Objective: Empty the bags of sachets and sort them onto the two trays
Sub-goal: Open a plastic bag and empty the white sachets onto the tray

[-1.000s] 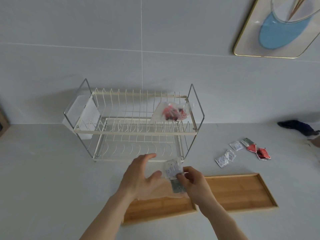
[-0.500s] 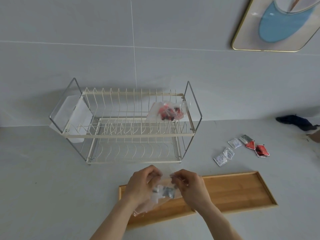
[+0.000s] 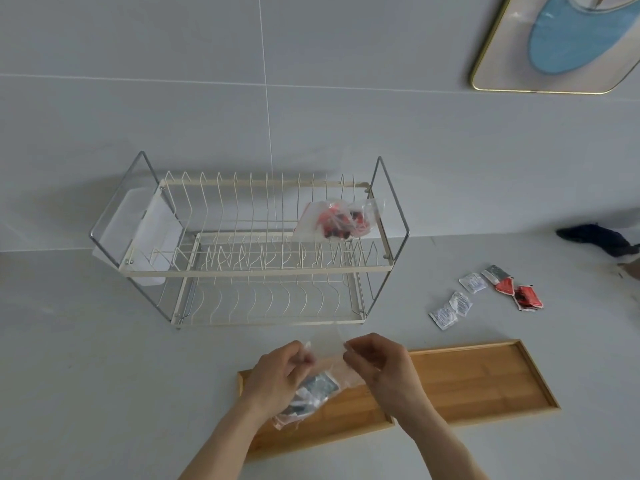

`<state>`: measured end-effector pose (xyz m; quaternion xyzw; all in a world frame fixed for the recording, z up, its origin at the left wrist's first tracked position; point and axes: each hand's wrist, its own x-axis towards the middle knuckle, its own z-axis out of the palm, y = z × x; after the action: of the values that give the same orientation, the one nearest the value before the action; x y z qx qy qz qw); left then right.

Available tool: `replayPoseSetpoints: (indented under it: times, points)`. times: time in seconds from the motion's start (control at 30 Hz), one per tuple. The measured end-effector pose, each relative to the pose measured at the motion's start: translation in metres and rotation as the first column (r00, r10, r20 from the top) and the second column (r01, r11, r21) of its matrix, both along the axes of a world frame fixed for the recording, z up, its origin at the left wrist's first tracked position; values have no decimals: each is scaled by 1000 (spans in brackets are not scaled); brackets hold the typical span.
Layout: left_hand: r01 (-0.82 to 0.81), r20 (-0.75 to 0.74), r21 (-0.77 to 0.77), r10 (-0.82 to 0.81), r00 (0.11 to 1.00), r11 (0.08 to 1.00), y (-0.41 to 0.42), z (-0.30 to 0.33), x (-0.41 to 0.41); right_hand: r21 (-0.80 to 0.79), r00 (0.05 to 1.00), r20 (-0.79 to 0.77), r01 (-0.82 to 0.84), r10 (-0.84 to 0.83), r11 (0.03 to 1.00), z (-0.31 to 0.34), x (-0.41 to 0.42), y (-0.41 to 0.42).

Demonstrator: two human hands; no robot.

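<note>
On the left of the grey counter (image 3: 86, 375) stands a wire dish rack (image 3: 256, 251) with two shelves, and a clear plastic cup holder (image 3: 138, 237) hangs on its left end. Up on the top shelf, toward the right, lies a clear bag of red sachets (image 3: 337, 220). Down in front, the left hand (image 3: 277, 375) has its fingers curled and pinches one top edge of a clear bag (image 3: 318, 386). That bag has grey and white sachets inside and hangs just over the left wooden tray (image 3: 332, 431). The right hand (image 3: 381, 368) pinches the other top edge with bent fingers, so the bag's mouth is held between the two hands. Next comes the right wooden tray (image 3: 485, 379), touching the left one end to end. Behind it, white sachets (image 3: 457, 303) lie loose on the counter, with a grey sachet (image 3: 496, 273) and red sachets (image 3: 519, 293) just beside them. Far right lies a dark cloth (image 3: 595, 239). A gold-edged picture (image 3: 561, 43) hangs on the wall.
</note>
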<state>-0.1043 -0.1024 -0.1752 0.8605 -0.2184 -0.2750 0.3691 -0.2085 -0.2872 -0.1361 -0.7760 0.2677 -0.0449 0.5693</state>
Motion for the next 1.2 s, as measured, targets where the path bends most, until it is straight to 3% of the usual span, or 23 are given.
replayPoseSetpoints:
  times: [0.23, 0.3, 0.43, 0.6, 0.7, 1.2]
  points:
    - [-45, -144, -170, 20, 989, 984, -5, 3, -4, 409, 989, -143, 101, -46, 907, -19, -18, -7]
    - [-51, -149, -195, 21, 989, 979, -5, 3, -5, 441, 988, -154, 100, -35, 892, -24, -22, -5]
    - [-100, -140, -211, 71, 988, 972, -3, -1, -5, 272, 982, -165, 137, -94, 953, -28, -23, -3]
    - [-53, -64, -48, 50, 997, 997, -1, -7, -4, 122, 997, -68, 55, -47, 991, -16, -15, -7]
    - [-73, -6, -34, 73, 997, 997, -5, -7, -6, 1, 1000, -6, 8, -8, 1000, -10, -10, -10]
    - [-42, 34, -3, 42, 999, 999, -31, -5, -7, -229, 989, 120, 114, -88, 967, 19, -14, -34]
